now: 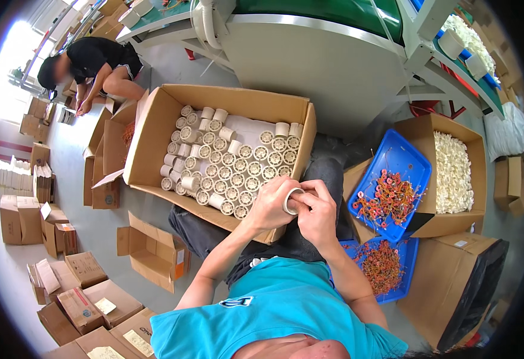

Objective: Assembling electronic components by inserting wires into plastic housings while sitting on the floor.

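Observation:
My left hand is wrapped round a white cup-shaped plastic housing, its round open end turned to the right. My right hand is closed at that opening, thumb and fingers at the rim and partly inside; whether a small part is pinched there is hidden. Both hands are above the near right corner of a large open cardboard box. Inside the box lie many similar white round housings, most showing slotted ends, some tipped on their sides.
On the right, a blue tray of red-and-orange wired parts leans by a box of small white pieces. A second blue tray sits below it. A grey machine panel stands ahead. Another person crouches far left among cartons.

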Demonstrator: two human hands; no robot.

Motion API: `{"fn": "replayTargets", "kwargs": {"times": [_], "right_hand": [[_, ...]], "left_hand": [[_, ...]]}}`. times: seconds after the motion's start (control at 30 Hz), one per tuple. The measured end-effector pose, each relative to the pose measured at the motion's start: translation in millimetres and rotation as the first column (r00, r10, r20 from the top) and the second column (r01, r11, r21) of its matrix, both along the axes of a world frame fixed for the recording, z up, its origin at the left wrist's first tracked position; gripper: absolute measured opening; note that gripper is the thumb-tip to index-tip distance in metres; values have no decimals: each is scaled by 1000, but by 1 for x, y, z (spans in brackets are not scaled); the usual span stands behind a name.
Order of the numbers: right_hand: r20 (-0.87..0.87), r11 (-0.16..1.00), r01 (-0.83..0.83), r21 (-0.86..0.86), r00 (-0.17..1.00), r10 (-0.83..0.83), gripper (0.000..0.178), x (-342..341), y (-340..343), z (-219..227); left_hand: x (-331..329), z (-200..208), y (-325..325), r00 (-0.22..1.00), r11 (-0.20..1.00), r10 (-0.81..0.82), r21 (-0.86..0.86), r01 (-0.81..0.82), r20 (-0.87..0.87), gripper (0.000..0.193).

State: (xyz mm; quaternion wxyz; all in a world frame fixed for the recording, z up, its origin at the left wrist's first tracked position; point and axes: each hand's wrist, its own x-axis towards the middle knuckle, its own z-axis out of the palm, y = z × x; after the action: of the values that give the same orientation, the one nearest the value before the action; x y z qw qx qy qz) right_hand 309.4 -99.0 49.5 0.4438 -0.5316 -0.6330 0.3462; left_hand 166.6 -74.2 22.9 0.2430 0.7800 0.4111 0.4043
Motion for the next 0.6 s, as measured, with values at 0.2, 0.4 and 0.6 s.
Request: {"fn": "replayTargets", "kwargs": {"times": [0.2, 0.4, 0.6], "right_hand": [[-162, 996, -26, -82, 987, 13, 15, 2, -2, -7], [-246, 998, -37, -57, 969, 22, 15, -2, -12, -7], [-257, 1000, -9, 7, 966, 11, 15, -6, -7, -6]], "left_hand": [[-1, -3, -7, 999, 997, 24, 69, -26, 26, 41], [-5, 15, -8, 996, 991, 8, 134, 4, -87, 42], [-5, 18, -6, 996, 987, 14, 159, 0, -86, 43]]}}
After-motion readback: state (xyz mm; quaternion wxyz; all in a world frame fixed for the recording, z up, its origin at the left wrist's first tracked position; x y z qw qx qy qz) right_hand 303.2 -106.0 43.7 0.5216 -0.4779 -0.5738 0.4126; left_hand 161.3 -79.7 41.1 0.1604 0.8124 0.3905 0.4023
